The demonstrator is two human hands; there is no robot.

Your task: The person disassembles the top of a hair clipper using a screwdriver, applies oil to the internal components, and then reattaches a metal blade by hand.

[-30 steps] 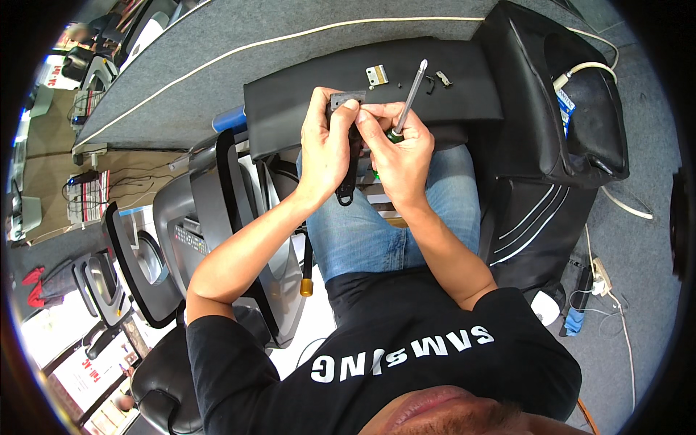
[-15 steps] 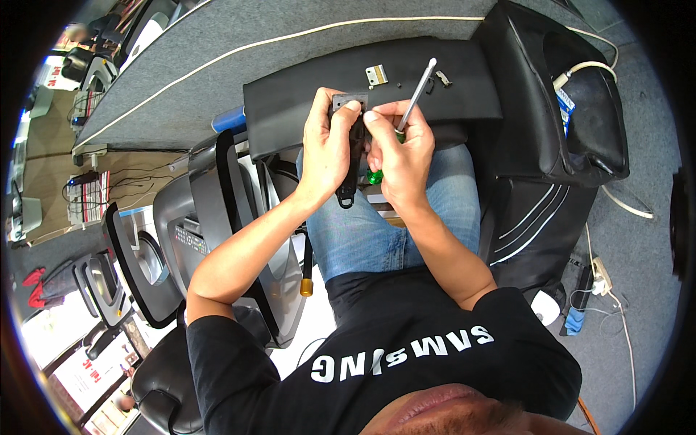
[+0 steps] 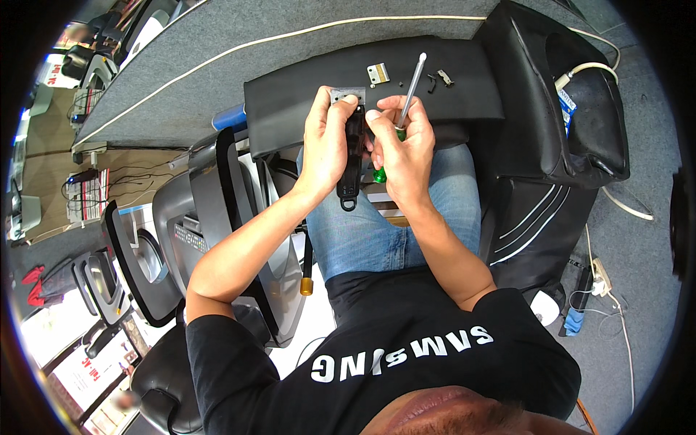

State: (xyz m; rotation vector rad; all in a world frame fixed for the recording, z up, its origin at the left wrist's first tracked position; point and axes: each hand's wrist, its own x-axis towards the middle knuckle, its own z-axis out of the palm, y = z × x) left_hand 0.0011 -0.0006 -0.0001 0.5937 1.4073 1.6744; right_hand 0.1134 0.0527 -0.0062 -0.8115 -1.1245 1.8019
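Note:
My left hand (image 3: 326, 148) is wrapped round a black hair clipper (image 3: 351, 170), with its thumb pressed on the flat metal plate at the far end. The clipper's hanging loop points back toward me. In my right hand (image 3: 402, 156) a screwdriver (image 3: 413, 90) with a green handle is tucked between the fingers, its shank pointing up and away. The right thumb and forefinger are close beside the clipper; whether they pinch something small I cannot tell. A detached clipper blade (image 3: 378, 73) lies beyond my hands, left of a small metal piece (image 3: 444, 77) and a small black part (image 3: 432, 83).
The loose parts lie on a black padded bench (image 3: 290, 101) in front of my knees. A black armchair (image 3: 544, 130) stands to the right. At the left are a grey chair-like frame (image 3: 174, 210) and a blue cylinder (image 3: 229, 119). A pale cable (image 3: 290, 35) runs along the grey partition behind.
My right fingers have drawn slightly away from the clipper's far end. The screwdriver has tipped a little to the left. The left thumb has shifted slightly away from me on the plate.

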